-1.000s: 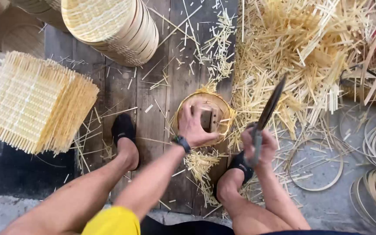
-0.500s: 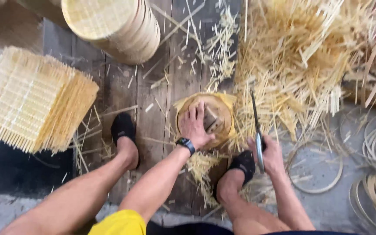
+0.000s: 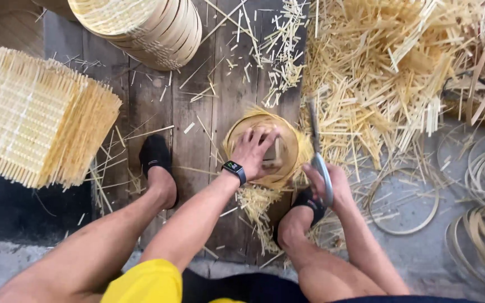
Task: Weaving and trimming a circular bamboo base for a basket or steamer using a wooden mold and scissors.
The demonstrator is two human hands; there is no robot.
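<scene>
The left hand [image 3: 256, 151] is pressing down, fingers spread, on a small wooden block [image 3: 271, 154] lying over a round woven bamboo tray [image 3: 287, 147], which is sitting on the dark plank floor [image 3: 158, 101] between the person's 2 feet; the right hand [image 3: 328, 185] is closing firmly around the handle of a long knife [image 3: 315, 140], its blade standing upright just beside the tray's right rim. To trim well here, I judge the left hand should be keeping the tray pinned flat and its fingers inside the rim, away from the blade; the knife should be running close along the edge. Cut bamboo slivers [image 3: 388, 73] are lying heaped to the right; a stack of square woven mats [image 3: 35, 123] is sitting at the left.
</scene>
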